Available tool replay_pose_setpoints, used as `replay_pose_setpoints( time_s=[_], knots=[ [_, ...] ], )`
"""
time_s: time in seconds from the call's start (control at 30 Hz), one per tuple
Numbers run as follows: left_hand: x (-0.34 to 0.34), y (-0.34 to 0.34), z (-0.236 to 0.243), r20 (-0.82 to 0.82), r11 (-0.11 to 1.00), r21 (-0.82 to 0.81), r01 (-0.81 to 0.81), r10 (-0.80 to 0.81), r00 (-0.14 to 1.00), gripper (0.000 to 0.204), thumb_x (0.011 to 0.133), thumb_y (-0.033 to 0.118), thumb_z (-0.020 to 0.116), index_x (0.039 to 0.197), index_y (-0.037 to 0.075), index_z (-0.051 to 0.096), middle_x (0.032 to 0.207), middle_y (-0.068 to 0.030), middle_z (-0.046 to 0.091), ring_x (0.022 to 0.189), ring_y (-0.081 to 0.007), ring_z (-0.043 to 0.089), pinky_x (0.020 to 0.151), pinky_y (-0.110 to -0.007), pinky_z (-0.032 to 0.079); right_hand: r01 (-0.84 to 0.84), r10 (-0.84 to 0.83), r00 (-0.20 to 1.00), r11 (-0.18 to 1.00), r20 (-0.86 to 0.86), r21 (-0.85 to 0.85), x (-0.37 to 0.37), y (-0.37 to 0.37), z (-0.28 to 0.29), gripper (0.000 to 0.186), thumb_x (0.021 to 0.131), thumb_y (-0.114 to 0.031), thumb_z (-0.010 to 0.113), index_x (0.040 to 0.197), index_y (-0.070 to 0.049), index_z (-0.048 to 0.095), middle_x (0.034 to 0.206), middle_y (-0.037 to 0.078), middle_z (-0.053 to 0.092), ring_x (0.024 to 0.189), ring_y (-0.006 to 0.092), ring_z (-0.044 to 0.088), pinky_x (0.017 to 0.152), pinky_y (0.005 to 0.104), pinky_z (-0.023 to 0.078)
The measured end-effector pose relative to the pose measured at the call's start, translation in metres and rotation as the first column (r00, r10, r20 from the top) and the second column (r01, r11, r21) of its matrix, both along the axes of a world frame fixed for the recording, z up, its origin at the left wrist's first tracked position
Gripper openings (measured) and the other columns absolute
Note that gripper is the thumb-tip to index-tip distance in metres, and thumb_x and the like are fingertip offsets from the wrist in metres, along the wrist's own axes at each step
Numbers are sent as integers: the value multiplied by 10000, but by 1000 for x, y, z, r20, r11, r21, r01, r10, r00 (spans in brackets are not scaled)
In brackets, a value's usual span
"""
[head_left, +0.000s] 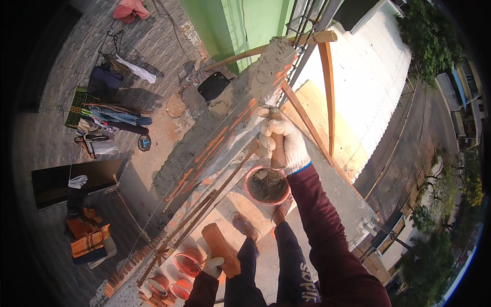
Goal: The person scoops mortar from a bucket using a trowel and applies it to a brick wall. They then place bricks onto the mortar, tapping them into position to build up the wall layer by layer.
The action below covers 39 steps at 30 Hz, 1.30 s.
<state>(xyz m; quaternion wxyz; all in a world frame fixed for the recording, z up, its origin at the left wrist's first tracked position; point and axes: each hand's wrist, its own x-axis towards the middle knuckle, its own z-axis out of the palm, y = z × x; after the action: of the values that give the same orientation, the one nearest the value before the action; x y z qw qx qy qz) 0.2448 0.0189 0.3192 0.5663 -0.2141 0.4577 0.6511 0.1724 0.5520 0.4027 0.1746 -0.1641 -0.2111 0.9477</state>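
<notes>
My left hand point(213, 266), in a pale work glove, grips a long red clay brick point(221, 249) low in front of my legs. My right hand point(287, 137), gloved in white, is closed around the thick brown handle of a trowel point(278, 151). Its blade is mostly hidden against the brick wall point(244, 115). Wet grey mortar point(273, 64) lies heaped on the far part of the wall. Just below my right hand, a round red tub point(267, 185) of mortar stands by my bare feet.
Several red tubs point(188, 262) sit at lower left. A thin string runs along the wall. Wooden poles point(327, 97) and steel bars stand at the far end. Left of the wall, clothes point(120, 115) hang far below; a road point(409, 138) lies down on the right.
</notes>
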Motion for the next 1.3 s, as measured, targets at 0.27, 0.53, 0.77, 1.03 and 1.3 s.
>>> replay_pose_setpoints(
  time_s=[0.27, 0.53, 0.77, 1.03, 1.3],
  knots=[
    [14, -4, 31, -59, 994, -45, -97, 94, 994, 948, 711, 210, 837, 1557, 47, 443, 1372, -97, 653, 1270, -292, 658, 1077, -427, 561, -56, -62, 935, 946, -350, -319, -93, 113, -106, 490, 939, -257, 617, 1311, 61, 608, 849, 36, 580, 579, 145, 532, 497, 314, 483],
    [5, 2, 61, -81, 980, -119, -160, 151, 985, 927, 738, 292, 830, 1550, 61, 449, 1376, -102, 643, 1266, -285, 653, 1085, -435, 556, 61, -115, 909, 988, 400, 144, 33, 46, -26, 381, 1079, -351, 588, 1233, -5, 622, 757, 77, 603, 497, 171, 536, 427, 292, 443],
    [3, 37, 76, -32, 990, -30, -139, 138, 990, 898, 750, 318, 843, 1524, 52, 475, 1355, -122, 653, 1242, -300, 664, 1078, -438, 558, -701, -186, 491, 495, 851, 513, 27, 167, -18, 493, 1075, -468, 537, 1164, 2, 659, 823, 115, 662, 592, 212, 645, 507, 394, 524],
    [16, 45, 79, 15, 991, -52, -121, 122, 992, 882, 729, 255, 867, 1498, 13, 509, 1339, -140, 677, 1238, -315, 668, 1079, -443, 549, -809, -207, 387, 393, 899, 438, -37, 209, 1, 553, 1013, -439, 536, 1292, 23, 656, 843, 132, 644, 667, 232, 674, 566, 444, 551],
    [12, 41, 86, -12, 993, -27, -116, 116, 993, 846, 735, 190, 852, 1489, 5, 516, 1360, -143, 670, 1226, -314, 675, 1062, -440, 557, -695, 168, 485, 670, 858, 261, -46, 214, 3, 345, 1085, -412, 559, 1003, -82, 615, 641, -19, 573, 451, 95, 507, 382, 286, 420]
  ],
)
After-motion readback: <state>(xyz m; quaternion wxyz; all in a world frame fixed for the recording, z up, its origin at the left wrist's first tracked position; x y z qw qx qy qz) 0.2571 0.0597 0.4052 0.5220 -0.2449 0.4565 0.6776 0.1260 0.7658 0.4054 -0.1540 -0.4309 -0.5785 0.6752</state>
